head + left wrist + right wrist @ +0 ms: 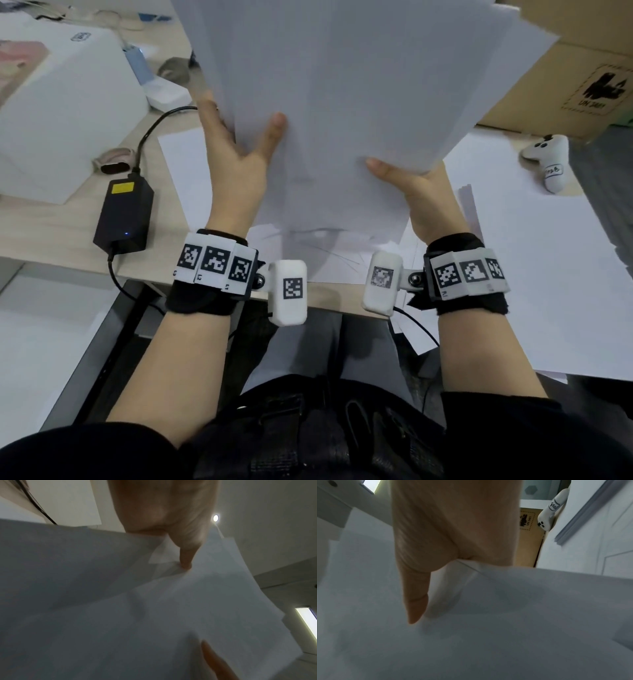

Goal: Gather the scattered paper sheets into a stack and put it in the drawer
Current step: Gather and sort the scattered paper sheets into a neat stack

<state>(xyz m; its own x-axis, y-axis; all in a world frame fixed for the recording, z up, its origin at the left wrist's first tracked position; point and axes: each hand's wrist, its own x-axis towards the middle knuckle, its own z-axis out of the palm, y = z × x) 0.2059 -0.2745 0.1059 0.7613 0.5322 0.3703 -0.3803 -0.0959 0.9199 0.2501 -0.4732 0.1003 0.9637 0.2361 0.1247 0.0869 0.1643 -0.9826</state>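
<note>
Up in the air, both hands hold a bunch of white paper sheets (pixel 359 85) above the bench (pixel 82 233). The left hand (pixel 236 154) grips the left edge, with its thumb on the front and its fingers behind. The right hand (pixel 421 192) pinches the bottom right corner, thumb on top. The sheets are not lined up; their edges fan out at the top right. More white sheets (pixel 531 257) lie flat on the bench below. A black power brick (pixel 124 216) with a cable sits to the left, near a white box (pixel 65 102). A white controller (pixel 548 161) rests at the right, beside a cardboard box (pixel 565 78).
</note>
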